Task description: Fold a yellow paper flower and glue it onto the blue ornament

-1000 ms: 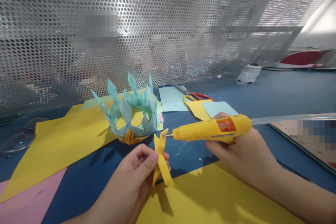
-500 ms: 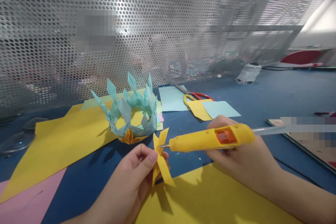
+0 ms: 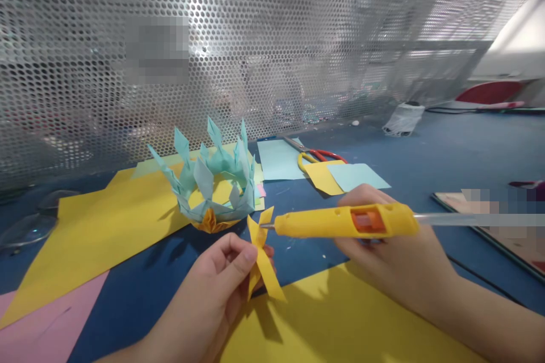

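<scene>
My left hand (image 3: pixel 230 272) pinches a folded yellow paper piece (image 3: pixel 267 275) with several pointed strips. In my right hand (image 3: pixel 383 266) is a yellow hot glue gun (image 3: pixel 315 223), a clear glue stick (image 3: pixel 443 219) sticking out of its back end. The gun's metal nozzle reaches the upper part of the paper piece; whether glue is coming out I cannot tell. Just behind my left hand stands a light blue folded paper crown (image 3: pixel 204 178) with upright points and an orange-yellow folded ornament (image 3: pixel 212 221) at its front.
Yellow sheets (image 3: pixel 97 227) and a pink sheet (image 3: pixel 51 317) lie on the blue table (image 3: pixel 128 300). Scissors (image 3: pixel 317 154) rest on light blue and yellow paper pieces. Glasses (image 3: pixel 29 229) lie at the left, a tablet-like panel (image 3: pixel 464 221) at the right. A perforated metal screen (image 3: pixel 255 22) stands behind.
The glue gun's rear has shifted slightly right and its nozzle has risen a little along the yellow paper piece. That piece has turned slightly in my left hand.
</scene>
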A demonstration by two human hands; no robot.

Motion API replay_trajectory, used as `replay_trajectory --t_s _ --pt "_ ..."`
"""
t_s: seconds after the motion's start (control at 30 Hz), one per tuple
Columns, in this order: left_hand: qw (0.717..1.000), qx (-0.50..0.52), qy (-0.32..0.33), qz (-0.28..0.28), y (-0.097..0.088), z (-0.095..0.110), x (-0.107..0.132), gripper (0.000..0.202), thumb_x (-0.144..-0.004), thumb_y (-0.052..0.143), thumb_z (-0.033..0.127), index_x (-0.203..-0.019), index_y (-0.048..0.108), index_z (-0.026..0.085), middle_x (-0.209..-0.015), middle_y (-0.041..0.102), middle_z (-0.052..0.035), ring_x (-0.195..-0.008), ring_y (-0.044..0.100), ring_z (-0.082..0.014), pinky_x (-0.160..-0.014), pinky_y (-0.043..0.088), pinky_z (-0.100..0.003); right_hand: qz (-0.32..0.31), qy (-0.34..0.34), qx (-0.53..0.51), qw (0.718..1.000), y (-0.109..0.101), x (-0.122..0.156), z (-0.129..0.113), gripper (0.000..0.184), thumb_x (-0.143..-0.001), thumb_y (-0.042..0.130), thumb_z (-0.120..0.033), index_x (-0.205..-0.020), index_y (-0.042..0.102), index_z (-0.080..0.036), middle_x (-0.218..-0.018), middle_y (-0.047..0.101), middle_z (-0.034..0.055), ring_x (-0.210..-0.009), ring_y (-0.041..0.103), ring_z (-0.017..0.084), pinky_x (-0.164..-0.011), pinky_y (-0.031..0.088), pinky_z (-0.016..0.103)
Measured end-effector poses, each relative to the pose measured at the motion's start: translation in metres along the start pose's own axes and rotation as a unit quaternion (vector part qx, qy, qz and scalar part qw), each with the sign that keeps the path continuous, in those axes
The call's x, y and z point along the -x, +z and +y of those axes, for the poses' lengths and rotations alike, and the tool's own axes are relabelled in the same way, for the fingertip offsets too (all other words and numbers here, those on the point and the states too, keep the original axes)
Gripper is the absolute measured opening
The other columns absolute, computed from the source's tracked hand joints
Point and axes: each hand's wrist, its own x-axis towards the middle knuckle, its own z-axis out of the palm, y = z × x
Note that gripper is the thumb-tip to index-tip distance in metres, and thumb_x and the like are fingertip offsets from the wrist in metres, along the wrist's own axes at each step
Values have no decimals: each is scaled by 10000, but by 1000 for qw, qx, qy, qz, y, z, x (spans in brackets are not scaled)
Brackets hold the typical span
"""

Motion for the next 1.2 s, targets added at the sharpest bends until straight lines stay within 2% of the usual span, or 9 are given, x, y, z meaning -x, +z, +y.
replay_trajectory --t_s 0.3,0.57,0.77,0.97,1.2 --pt "1000 3 2 10 -1 -1 -1 278 -744 788 332 -668 566 184 -776 699 -2 -712 586 -111 -693 462 -193 20 40 29 999 -2 -4 0 146 -687 484 -127 -697 411 -253 -529 489 -57 -388 490 125 -407 389 235" --pt "1000 -5 7 -6 4 3 3 244 -825 713 312 -686 557 186 -757 677 -9 -728 588 -123 -706 467 -211 -13 22 5 1000 -2 -2 -2 152 -683 498 -128 -720 428 -258 -588 527 -52 -419 512 119 -425 405 236" --pt "1000 1 10 -16 5 3 0 259 -761 776 322 -674 565 199 -710 676 9 -688 590 -130 -685 453 -232 -28 9 -4 1000 -2 0 -3 170 -724 519 -140 -717 403 -264 -605 542 -49 -455 548 127 -430 419 233" --pt "1000 -14 1 -21 0 0 2 223 -830 707 308 -709 554 200 -825 680 3 -778 595 -138 -760 435 -263 2 25 12 1000 -3 -3 -1 155 -728 489 -119 -741 425 -260 -609 548 -37 -442 529 131 -435 404 247" --pt "1000 -5 -2 -7 1 0 -1 275 -759 772 337 -681 553 190 -795 681 0 -746 578 -132 -736 432 -249 4 27 15 1000 -3 -4 1 158 -699 486 -119 -726 417 -259 -559 517 -48 -405 513 132 -410 386 247"
